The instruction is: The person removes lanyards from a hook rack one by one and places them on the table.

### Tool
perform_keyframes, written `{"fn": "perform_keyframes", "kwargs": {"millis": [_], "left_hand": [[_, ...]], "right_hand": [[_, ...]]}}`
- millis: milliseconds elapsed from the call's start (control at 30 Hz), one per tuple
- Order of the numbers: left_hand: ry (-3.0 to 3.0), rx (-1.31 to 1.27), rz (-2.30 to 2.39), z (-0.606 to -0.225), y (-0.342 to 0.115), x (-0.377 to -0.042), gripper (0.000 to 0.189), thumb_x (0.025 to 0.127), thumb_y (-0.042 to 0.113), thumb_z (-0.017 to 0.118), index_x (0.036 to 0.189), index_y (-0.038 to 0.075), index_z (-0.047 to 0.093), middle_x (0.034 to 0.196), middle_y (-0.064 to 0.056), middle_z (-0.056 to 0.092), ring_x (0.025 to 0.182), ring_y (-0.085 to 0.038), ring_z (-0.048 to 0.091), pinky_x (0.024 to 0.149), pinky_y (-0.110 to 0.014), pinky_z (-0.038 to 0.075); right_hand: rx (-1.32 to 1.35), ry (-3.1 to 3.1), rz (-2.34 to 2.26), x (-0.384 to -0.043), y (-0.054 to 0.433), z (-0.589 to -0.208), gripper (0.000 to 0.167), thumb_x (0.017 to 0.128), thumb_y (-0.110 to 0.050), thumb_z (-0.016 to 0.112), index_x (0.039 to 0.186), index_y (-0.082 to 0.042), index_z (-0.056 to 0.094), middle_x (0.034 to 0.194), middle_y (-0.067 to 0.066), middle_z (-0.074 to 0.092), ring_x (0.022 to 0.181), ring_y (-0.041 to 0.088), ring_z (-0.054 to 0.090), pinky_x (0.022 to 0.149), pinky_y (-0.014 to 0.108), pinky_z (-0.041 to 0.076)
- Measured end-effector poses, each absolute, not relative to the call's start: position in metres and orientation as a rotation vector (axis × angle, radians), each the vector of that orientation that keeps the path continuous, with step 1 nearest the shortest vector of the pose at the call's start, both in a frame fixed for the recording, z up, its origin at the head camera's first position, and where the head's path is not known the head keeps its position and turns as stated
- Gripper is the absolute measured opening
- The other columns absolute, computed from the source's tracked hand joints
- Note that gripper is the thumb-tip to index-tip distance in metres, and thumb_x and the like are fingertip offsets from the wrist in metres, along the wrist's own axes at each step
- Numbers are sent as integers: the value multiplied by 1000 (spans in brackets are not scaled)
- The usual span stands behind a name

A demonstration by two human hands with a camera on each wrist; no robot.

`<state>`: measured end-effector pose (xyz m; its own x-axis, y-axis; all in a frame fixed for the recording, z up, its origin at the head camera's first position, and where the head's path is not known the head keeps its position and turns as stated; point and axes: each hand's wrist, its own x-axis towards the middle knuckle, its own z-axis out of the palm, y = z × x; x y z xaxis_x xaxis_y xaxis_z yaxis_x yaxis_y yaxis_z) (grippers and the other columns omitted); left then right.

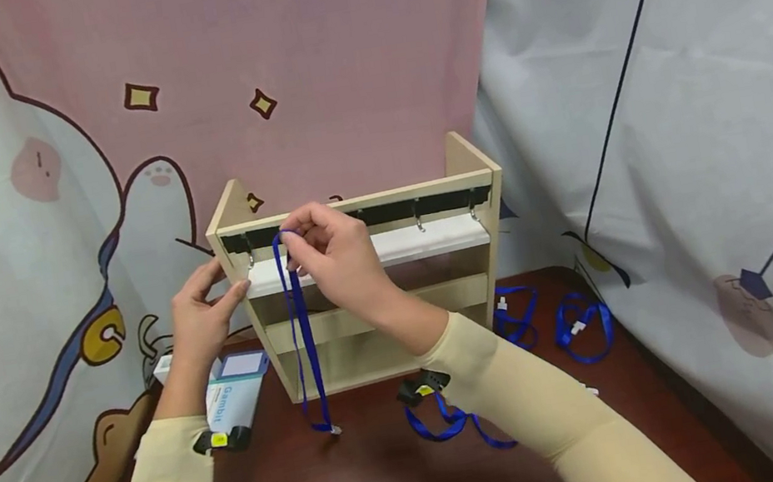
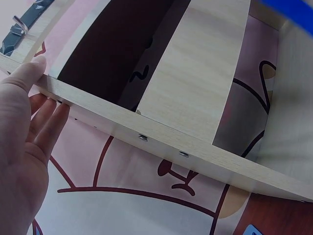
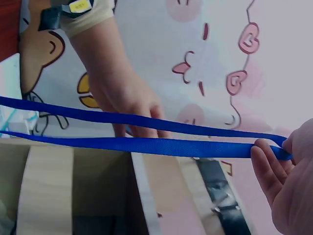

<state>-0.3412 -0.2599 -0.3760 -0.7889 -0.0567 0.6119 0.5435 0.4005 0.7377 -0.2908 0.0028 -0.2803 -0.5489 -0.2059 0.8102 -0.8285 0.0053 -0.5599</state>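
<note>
A pale wooden shelf unit (image 1: 456, 294) stands on the table, with a black strip (image 1: 385, 213) and small metal hooks along its upper front. My left hand (image 1: 201, 314) holds the unit's left side panel near the top, the thumb (image 2: 30, 73) on the front edge and other fingers along the outer face. In front of the strip, near the left hook (image 1: 250, 254), my right hand (image 1: 339, 258) pinches the top loop of a blue lanyard (image 1: 305, 330). Both strands of it hang down to a small clip (image 1: 336, 430) at the bottom.
More blue lanyards lie on the dark red table: one (image 1: 436, 435) below my right forearm, others (image 1: 586, 327) right of the unit. A light blue box marked Gambit (image 1: 232, 396) and a blue badge holder (image 1: 245, 364) are at the left. Printed cloth walls stand behind and beside.
</note>
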Motion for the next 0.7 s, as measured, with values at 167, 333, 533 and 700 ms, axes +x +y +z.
{"fn": "perform_keyframes", "kwargs": {"millis": [167, 333, 533, 700], "left_hand": [[-2118, -397, -1397, -376, -259, -341, 58, 103, 18, 83, 157, 20, 64, 147, -8, 68, 131, -15, 62, 97, -18, 60], [-2129, -383, -1390, -377, -259, -340, 59, 103, 19, 83, 158, 21, 64, 148, -6, 67, 132, -16, 61, 97, -18, 59], [-2121, -386, -1413, -376, -260, -341, 59, 103, 21, 83, 158, 22, 64, 148, -6, 67, 132, -16, 61, 97, -17, 59], [-2124, -385, -1412, -376, -260, -341, 58, 103, 21, 82, 158, 20, 64, 149, -7, 67, 132, -15, 61, 96, -17, 59]], "right_hand": [[1021, -1748, 1625, -292, 24, -273, 5, 108, 1, 67, 112, 3, 70, 89, 15, 74, 72, 25, 73, 66, 38, 66], [971, -1732, 1647, -295, 41, -269, 6, 108, -1, 66, 111, 3, 70, 88, 11, 75, 72, 27, 74, 68, 47, 67], [937, -1736, 1605, -302, 60, -272, 6, 109, -2, 67, 111, 3, 70, 88, 9, 76, 72, 24, 73, 68, 44, 67], [915, -1766, 1612, -303, 69, -279, 5, 108, 0, 67, 109, 3, 70, 90, 11, 77, 75, 30, 74, 68, 45, 67]]}}
